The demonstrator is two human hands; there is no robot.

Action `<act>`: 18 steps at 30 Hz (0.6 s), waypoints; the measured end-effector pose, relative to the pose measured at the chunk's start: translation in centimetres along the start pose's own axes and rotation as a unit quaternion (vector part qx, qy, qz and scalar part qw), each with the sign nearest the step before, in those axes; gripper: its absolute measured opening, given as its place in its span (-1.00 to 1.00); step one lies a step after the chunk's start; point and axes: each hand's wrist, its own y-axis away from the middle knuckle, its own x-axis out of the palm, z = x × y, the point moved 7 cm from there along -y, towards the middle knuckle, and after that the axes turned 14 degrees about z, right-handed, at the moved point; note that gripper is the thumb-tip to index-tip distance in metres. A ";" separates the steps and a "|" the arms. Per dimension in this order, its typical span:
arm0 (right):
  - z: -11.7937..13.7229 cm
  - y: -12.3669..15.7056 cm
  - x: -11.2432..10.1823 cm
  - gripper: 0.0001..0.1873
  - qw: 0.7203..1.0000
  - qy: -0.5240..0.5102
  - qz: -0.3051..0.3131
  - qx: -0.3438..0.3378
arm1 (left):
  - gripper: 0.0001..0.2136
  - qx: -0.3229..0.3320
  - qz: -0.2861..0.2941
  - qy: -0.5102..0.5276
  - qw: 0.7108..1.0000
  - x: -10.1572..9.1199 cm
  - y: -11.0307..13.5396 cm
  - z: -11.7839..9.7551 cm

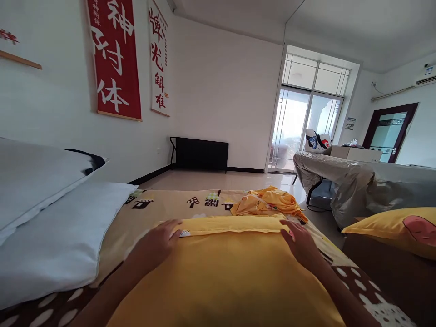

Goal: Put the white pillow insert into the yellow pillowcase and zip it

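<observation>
A plump yellow pillow (225, 277) lies in front of me on the bed, its far end finished with a folded pillowcase flap (231, 225). My left hand (163, 237) is at the flap's left corner, thumb and fingers closed on the fabric, where a small printed label or pattern shows. At the right corner, my right hand (298, 238) grips the edge in the same way, with a bit of pink print by its fingers. Just beyond the pillow lies a crumpled yellow cloth (269, 202).
White pillows (64, 240) are stacked on the left of the patterned bedsheet (170, 202). Another yellow pillow (395, 229) rests on a brown surface at right. Behind it stands a plastic-covered table (347, 175) with boxes. A black folded panel (201, 154) leans against the far wall.
</observation>
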 end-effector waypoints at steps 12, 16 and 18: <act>6.5 -6.7 9.9 -0.50 0.990 0.069 0.104 -0.058 | -0.45 0.045 0.067 -0.057 0.995 8.0 -5.7 -4.2; -3.1 -4.1 9.1 -0.45 0.995 0.049 0.086 0.011 | -0.48 0.020 0.048 -0.044 0.998 8.8 -5.2 2.9; -6.6 -2.8 9.4 -0.45 0.995 0.038 0.084 0.024 | -0.49 0.005 0.045 -0.037 0.998 9.4 -5.4 5.2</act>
